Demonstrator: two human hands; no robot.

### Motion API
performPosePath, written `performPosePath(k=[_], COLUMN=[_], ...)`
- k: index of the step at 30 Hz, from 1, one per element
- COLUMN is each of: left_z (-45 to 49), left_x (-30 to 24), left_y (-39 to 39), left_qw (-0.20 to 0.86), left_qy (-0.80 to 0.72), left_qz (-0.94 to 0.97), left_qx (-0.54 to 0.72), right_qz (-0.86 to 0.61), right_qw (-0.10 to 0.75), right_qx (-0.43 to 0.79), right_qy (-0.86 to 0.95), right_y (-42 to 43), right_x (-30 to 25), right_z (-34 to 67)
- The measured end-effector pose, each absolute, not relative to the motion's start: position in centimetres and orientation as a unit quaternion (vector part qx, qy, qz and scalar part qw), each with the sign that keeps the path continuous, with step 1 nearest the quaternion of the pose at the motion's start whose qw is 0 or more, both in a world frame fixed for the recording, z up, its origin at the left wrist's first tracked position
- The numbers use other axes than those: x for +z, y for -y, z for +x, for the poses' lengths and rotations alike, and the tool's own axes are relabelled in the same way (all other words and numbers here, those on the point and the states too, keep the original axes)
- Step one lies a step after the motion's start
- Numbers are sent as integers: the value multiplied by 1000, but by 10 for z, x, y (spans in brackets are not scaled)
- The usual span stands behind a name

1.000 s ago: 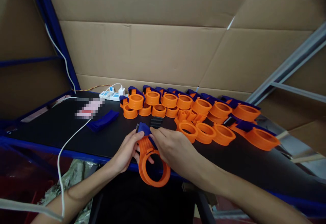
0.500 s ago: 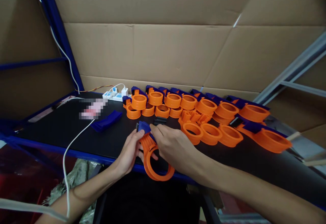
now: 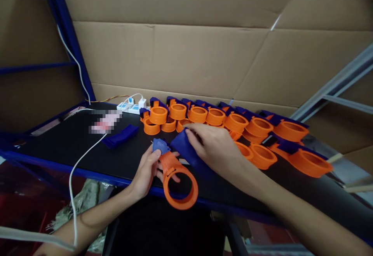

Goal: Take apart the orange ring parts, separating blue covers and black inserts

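Observation:
An orange tape dispenser (image 3: 193, 194) with a round ring and a blue head (image 3: 159, 146) is held over the table's front edge. My left hand (image 3: 145, 170) is closed around its neck, thumb on the blue part, with the ring pointing down toward me. To the right of the head, my right hand (image 3: 214, 145) pinches a thin blue plastic flap (image 3: 182, 143) between thumb and fingers. Whether the flap joins the dispenser cannot be made out. The right hand and flap hide part of the dispensers behind.
Several orange dispensers (image 3: 236, 122) with blue flaps stand in rows, partly stacked, along the back and right. Loose blue strips (image 3: 121, 136) lie at left. A power strip (image 3: 129, 107) sits near the cardboard wall (image 3: 186, 58). A white cable (image 3: 72, 186) hangs over the front left edge.
My right hand has moved up and right from the dispenser's head, and the blue flap now shows spread in its fingers. The dispenser has turned slightly in my left hand.

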State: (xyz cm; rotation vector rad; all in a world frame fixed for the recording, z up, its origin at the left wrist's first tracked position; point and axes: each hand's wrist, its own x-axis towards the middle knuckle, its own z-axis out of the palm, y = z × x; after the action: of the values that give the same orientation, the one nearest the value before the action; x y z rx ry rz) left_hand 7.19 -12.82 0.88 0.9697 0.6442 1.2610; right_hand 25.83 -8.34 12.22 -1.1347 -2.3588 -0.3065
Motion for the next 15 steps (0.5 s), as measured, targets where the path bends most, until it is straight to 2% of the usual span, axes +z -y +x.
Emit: performPosePath(k=[4, 7, 10, 15], left_z=[68, 66, 66, 68], left_x=[6, 4, 3, 3], left_y=[127, 133, 141, 148], left_qw=[684, 695, 674, 658], left_qy=[-246, -214, -212, -210], left_qz=[426, 402, 407, 422], left_qx=[538, 557, 578, 586], right_qz=[-399, -384, -397, -427], right_qw=[299, 312, 255, 151], right_qx=[-58, 51, 172, 246], right_qy=[865, 868, 865, 857], right_y=[64, 36, 8, -19], right_x=[159, 182, 187, 163], right_z=[240, 210, 169, 97])
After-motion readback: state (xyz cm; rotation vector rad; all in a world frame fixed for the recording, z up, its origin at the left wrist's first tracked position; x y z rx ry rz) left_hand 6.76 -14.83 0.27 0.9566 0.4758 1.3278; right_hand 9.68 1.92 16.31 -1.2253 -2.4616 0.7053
